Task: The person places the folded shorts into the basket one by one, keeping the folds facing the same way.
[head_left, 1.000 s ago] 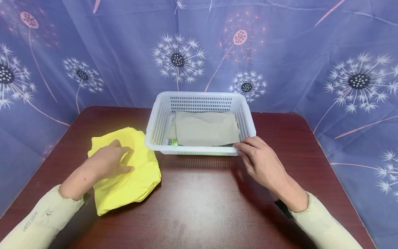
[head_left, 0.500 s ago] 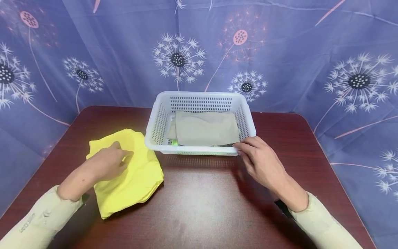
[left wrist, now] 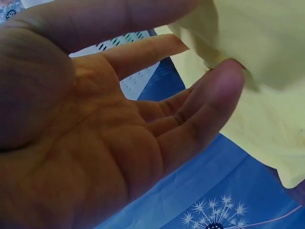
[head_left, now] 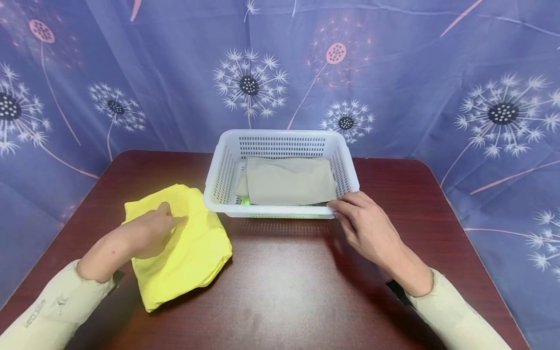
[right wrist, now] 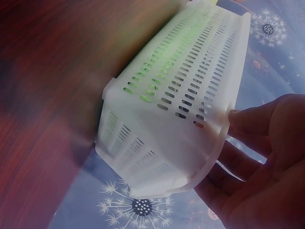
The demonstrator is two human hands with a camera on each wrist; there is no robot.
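Observation:
A bright yellow folded cloth (head_left: pixel 192 253) lies on the left side of the table. My left hand (head_left: pixel 146 233) is over its upper left part, one finger extended across the fabric. In the left wrist view, the fingertips (left wrist: pixel 231 71) touch the cloth, with a gap between thumb and fingers. My right hand (head_left: pixel 369 228) grips the near right corner of a white perforated plastic basket (head_left: pixel 280 210), thumb outside the rim in the right wrist view. Inside the basket lies a folded beige-grey cloth (head_left: pixel 288 181), with a small green item (head_left: pixel 245 200) at its near left.
The basket stands at the back middle of a dark red wooden table (head_left: pixel 284 282). Behind the table hangs a blue curtain (head_left: pixel 175 58) with dandelion prints. The yellow cloth's right edge lies close to the basket's near left corner.
The yellow cloth has shifted slightly right and toward me, turning a little. My left hand has moved slightly down and left, its thumb now less visible. The right hand and basket stay put.

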